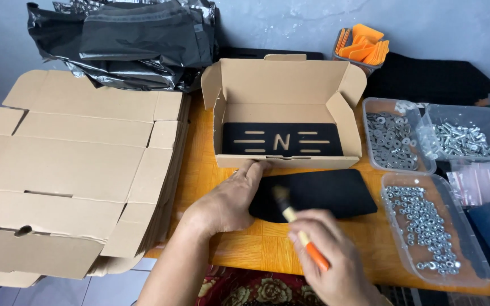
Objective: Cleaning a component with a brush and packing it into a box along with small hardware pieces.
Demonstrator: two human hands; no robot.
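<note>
A flat black plate (324,192) lies on the wooden table (256,243) in front of an open cardboard box (284,85). My left hand (228,201) rests flat on the plate's left end, fingers reaching toward the box's front wall. My right hand (330,255) grips a small brush (299,229) with an orange handle; its blurred bristles sit over the plate's lower left part. Inside the box lies another black plate (282,140) with cut-out slots and a letter shape.
A stack of flat cardboard box blanks (69,164) fills the left. Grey plastic bags (131,39) lie at the back. Clear tubs of washers (392,139), screws (463,139) and nuts (426,226) stand on the right, with orange pieces (364,45) in a tub behind.
</note>
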